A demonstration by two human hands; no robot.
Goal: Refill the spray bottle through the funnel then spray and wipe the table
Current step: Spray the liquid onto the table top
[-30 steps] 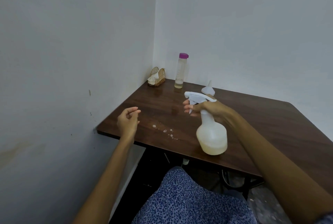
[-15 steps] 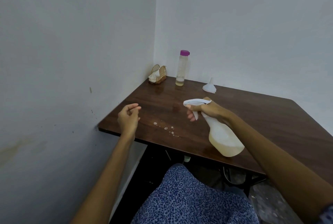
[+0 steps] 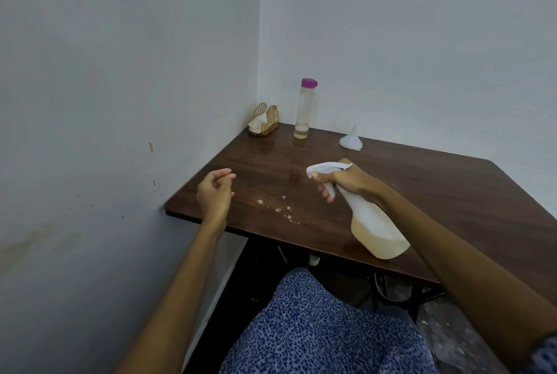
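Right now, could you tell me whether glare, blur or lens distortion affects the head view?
Head view: soft, dim light; a faint sheen on the table near the clear bottle; wide-angle bending at the edges; the spray bottle and droplets stay sharp.

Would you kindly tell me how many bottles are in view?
2: the spray bottle, tilted in the right hand over the table's near edge, and a purple-capped bottle standing near the far corner. None appears hidden.
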